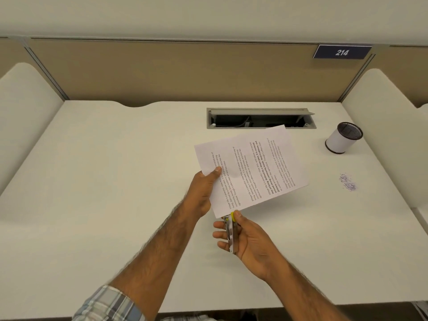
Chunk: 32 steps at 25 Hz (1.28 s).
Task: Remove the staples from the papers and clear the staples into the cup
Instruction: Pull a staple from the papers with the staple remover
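My left hand (203, 193) grips the printed papers (252, 170) by their left edge, thumb on top, holding them above the white desk (104, 181). Just below the papers' near corner, my right hand (245, 237) holds a metal staple remover (231, 232) with a yellow tip, and that tip meets the corner of the papers. A white cup (342, 139) with a dark mesh inside stands upright at the right of the desk. A small pile of loose staples (348, 181) lies on the desk in front of the cup.
An open grey cable tray (260, 118) is set into the desk behind the papers. Beige partition panels close off the back and sides, with a blue "214" sign (342, 52) at the upper right. The desk's front edge runs along the bottom.
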Each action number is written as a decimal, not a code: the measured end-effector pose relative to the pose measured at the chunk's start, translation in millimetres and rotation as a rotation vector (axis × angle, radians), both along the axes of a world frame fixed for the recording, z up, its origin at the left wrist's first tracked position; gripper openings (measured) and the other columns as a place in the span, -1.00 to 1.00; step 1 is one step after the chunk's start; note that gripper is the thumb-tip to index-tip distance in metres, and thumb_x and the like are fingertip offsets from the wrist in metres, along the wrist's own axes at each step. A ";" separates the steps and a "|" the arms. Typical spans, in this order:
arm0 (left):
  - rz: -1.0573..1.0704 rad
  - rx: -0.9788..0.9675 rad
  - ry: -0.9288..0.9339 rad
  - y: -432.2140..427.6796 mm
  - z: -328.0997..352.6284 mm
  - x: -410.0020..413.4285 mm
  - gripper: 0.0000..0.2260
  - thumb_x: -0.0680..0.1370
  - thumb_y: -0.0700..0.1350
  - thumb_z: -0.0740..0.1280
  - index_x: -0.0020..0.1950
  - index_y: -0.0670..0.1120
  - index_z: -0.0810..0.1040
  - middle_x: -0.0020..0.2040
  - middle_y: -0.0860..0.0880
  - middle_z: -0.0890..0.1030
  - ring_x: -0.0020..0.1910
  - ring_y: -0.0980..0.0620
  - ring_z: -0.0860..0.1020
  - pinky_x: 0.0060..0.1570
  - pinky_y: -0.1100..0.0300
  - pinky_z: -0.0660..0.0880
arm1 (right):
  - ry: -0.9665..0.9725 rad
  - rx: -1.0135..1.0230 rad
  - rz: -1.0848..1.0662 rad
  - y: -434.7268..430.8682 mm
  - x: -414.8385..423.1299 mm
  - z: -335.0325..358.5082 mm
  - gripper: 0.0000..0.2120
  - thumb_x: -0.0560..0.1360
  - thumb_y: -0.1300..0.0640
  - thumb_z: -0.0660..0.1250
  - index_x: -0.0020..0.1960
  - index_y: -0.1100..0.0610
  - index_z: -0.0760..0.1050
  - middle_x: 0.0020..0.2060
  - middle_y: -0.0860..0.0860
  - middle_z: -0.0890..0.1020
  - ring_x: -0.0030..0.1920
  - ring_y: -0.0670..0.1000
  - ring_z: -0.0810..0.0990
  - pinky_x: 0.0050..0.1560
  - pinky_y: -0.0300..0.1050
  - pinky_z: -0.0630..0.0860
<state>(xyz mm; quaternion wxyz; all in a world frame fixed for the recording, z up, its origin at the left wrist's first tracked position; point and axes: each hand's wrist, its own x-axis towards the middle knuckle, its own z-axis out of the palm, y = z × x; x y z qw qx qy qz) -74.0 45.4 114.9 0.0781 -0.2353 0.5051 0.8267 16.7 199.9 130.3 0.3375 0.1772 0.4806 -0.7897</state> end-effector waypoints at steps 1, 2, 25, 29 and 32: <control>-0.001 -0.001 0.000 0.7 -0.1 0.8 -0.86 0.66 -0.12 0.38 0.21 -0.02 0.64 0.04 -0.06 0.77 -0.03 -0.08 0.74 -0.03 -0.01 0.65 | -0.001 0.009 -0.003 -0.2 0.0 1.0 -0.61 0.56 -0.06 0.27 0.21 0.21 0.54 0.13 0.30 0.65 0.06 0.25 0.62 0.19 0.20 0.51; 0.001 -0.001 0.001 1.4 -0.3 1.5 -0.86 0.66 -0.12 0.38 0.21 -0.03 0.64 0.04 -0.06 0.77 -0.03 -0.07 0.74 -0.02 -0.01 0.65 | -0.002 0.015 -0.007 -0.4 -0.2 1.4 -0.60 0.55 -0.06 0.28 0.23 0.21 0.53 0.13 0.29 0.65 0.06 0.25 0.62 0.20 0.21 0.51; -0.046 0.037 -0.002 13.0 -1.5 6.7 -0.82 0.65 -0.11 0.39 0.23 -0.08 0.64 0.07 -0.13 0.76 0.02 -0.14 0.72 0.07 -0.08 0.65 | 0.005 0.127 -0.016 -13.2 -11.6 -6.8 -0.57 0.50 -0.13 0.38 0.19 0.17 0.50 -0.16 0.21 0.67 -0.42 0.00 0.49 -0.49 -0.23 0.38; -0.050 0.040 0.004 13.7 0.5 5.2 -0.87 0.65 -0.11 0.38 0.18 -0.05 0.66 0.07 -0.12 0.76 0.01 -0.12 0.72 0.10 -0.09 0.65 | 0.007 0.152 -0.028 -15.1 -12.2 -6.9 -0.56 0.50 -0.11 0.39 0.15 0.24 0.55 -0.16 0.20 0.67 -0.42 -0.01 0.50 -0.50 -0.24 0.40; -0.037 0.045 0.003 14.6 1.1 4.3 -0.89 0.65 -0.13 0.38 0.15 -0.04 0.66 0.07 -0.13 0.76 0.03 -0.14 0.71 0.15 -0.12 0.64 | 0.011 0.158 -0.037 -15.0 -12.0 -7.8 -0.52 0.49 -0.10 0.38 0.18 0.28 0.55 -0.20 0.18 0.66 -0.43 -0.02 0.50 -0.49 -0.24 0.40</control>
